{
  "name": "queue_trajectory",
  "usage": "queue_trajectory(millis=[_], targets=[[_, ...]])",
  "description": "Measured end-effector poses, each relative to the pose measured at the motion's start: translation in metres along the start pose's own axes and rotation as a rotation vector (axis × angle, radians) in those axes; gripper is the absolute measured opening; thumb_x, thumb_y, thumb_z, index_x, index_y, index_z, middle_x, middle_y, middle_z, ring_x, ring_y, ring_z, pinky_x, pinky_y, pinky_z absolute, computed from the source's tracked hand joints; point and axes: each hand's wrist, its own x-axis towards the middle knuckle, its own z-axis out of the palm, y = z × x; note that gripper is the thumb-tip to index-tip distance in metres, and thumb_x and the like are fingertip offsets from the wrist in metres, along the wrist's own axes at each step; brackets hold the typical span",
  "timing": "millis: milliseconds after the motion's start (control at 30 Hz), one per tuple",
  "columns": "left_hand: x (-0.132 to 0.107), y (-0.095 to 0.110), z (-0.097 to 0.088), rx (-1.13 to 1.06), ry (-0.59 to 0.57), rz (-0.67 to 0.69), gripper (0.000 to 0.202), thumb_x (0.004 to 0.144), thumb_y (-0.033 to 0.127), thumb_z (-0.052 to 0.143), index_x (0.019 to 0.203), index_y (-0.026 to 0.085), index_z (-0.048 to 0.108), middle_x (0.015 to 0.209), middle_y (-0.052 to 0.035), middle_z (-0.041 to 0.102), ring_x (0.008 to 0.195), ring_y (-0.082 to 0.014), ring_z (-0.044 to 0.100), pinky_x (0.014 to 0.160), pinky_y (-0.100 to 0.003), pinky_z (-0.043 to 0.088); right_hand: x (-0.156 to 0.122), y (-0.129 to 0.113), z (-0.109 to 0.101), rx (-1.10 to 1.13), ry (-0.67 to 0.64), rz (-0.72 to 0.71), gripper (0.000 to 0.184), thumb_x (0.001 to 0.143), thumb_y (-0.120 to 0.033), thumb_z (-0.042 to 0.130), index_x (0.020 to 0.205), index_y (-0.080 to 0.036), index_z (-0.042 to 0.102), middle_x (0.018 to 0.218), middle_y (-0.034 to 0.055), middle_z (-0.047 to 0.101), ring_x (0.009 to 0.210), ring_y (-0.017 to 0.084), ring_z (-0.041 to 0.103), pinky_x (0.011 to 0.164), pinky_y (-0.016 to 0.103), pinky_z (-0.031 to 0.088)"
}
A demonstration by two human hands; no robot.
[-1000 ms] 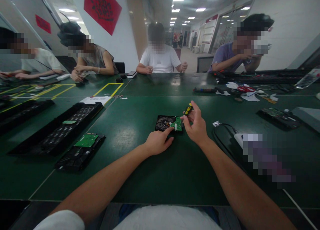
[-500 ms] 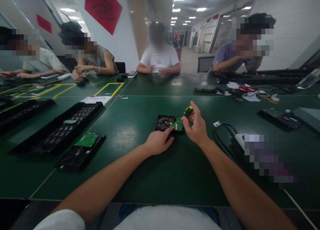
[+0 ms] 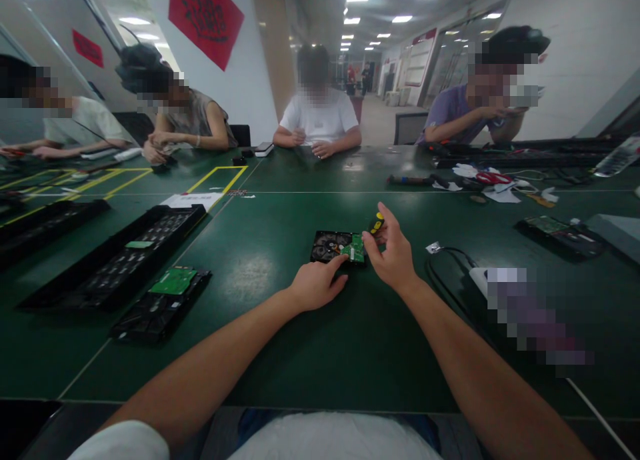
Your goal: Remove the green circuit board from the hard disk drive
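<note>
A hard drive (image 3: 327,244) with a green circuit board (image 3: 353,248) at its right end lies flat on the table in front of me. My left hand (image 3: 316,288) reaches in from the near side; its index fingertip touches the board's near edge, and the thumb is stretched apart. At the drive's right end my right hand (image 3: 393,250) is closed around a screwdriver (image 3: 377,223) with a yellow-and-black handle. The fingers cover part of the handle, and I cannot make out the screwdriver's tip.
Left of me lie another hard drive (image 3: 163,303) and a long black tray (image 3: 117,257). A further drive (image 3: 560,237), a cable (image 3: 453,293) and a blurred-out object (image 3: 535,317) are on the right. Several people sit across the green table (image 3: 280,367).
The screwdriver handle has turned and tilted slightly in my right hand. Both hands and the hard drive stay in nearly the same place.
</note>
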Motion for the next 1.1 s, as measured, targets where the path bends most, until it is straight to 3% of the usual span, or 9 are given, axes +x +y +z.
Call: queue_trajectory(millis=[167,400,567,833,1100], targets=[[-0.0003,0.0009,-0.0012,0.011,-0.002,-0.004,0.06,0.106,0.049,0.045,0.16,0.025,0.04,0.1,-0.0089,0.079,0.091,-0.029,0.078,0.082,-0.038,0.058,-0.0006,0.0023,0.001,0.081,-0.006,0.035,0.076,0.103,-0.036,0.057,0.168,-0.033,0.019,0.146,0.0134,0.064,0.102,0.026,0.077,0.084,0.046,0.069],[-0.0005,0.0016,-0.0025,0.003,-0.006,0.001,0.06,0.106,0.047,0.045,0.16,0.025,0.04,0.102,-0.0096,0.079,0.093,-0.029,0.078,0.083,-0.038,0.058,0.0001,0.0019,0.0011,-0.021,0.029,-0.009,0.073,0.1,-0.041,0.065,0.165,-0.035,0.033,0.148,0.0111,0.063,0.102,0.027,0.075,0.087,0.049,0.068],[-0.0001,-0.0001,-0.0002,0.003,0.003,0.002,0.06,0.105,0.048,0.045,0.16,0.025,0.04,0.1,-0.0092,0.079,0.091,-0.0298,0.078,0.083,-0.039,0.058,0.0004,0.002,0.0001,0.028,-0.001,0.024,0.076,0.101,-0.035,0.061,0.167,-0.034,0.025,0.142,0.0112,0.067,0.095,0.025,0.076,0.083,0.045,0.069],[0.0003,-0.0011,0.0012,0.001,0.015,0.007,0.059,0.106,0.049,0.044,0.16,0.026,0.04,0.103,-0.0092,0.079,0.092,-0.0299,0.078,0.082,-0.039,0.058,0.0016,0.0003,0.0003,-0.018,0.016,-0.009,0.073,0.099,-0.037,0.063,0.165,-0.035,0.031,0.153,0.0121,0.059,0.099,0.027,0.075,0.084,0.048,0.069],[-0.0002,0.0004,-0.0007,0.012,0.006,0.0,0.059,0.106,0.049,0.043,0.16,0.026,0.039,0.099,-0.0085,0.079,0.091,-0.0294,0.078,0.082,-0.038,0.057,0.001,0.0038,-0.0001,0.059,-0.017,0.029,0.077,0.1,-0.031,0.058,0.167,-0.033,0.022,0.156,0.0139,0.056,0.097,0.025,0.077,0.083,0.045,0.069]])
